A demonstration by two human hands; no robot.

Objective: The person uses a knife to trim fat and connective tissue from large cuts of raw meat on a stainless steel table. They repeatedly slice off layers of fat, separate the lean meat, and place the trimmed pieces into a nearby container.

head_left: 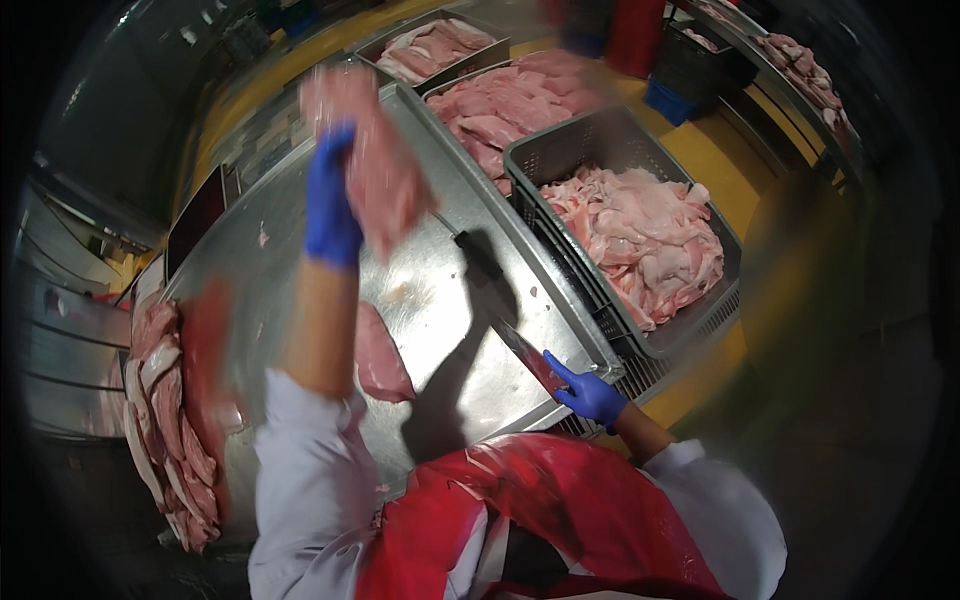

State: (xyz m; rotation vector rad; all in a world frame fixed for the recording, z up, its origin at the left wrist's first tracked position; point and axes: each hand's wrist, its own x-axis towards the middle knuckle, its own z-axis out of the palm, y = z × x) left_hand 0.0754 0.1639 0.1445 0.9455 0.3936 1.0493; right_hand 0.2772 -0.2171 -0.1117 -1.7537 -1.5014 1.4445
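Note:
My left hand (335, 195), in a blue glove, is raised over the metal table (440, 330) and closed on a piece of raw meat (385, 175), which is blurred by motion. Below it, a smaller smooth piece of meat (380, 355) lies flat on the table. My right hand (592, 397), also gloved in blue, is at the table's right edge with its fingers apart, and I see nothing in it. A long dark-handled tool (463, 240), partly lost in shadow, lies between the hands; I cannot make out its exact kind.
A grey perforated crate (525, 155) of pale trimmings stands along the table's right side. Beyond it are a tub of meat pieces (490, 110) and another box of meat (435, 50). Long meat strips (170, 430) hang over the left edge. A far rack (760, 60) carries more meat.

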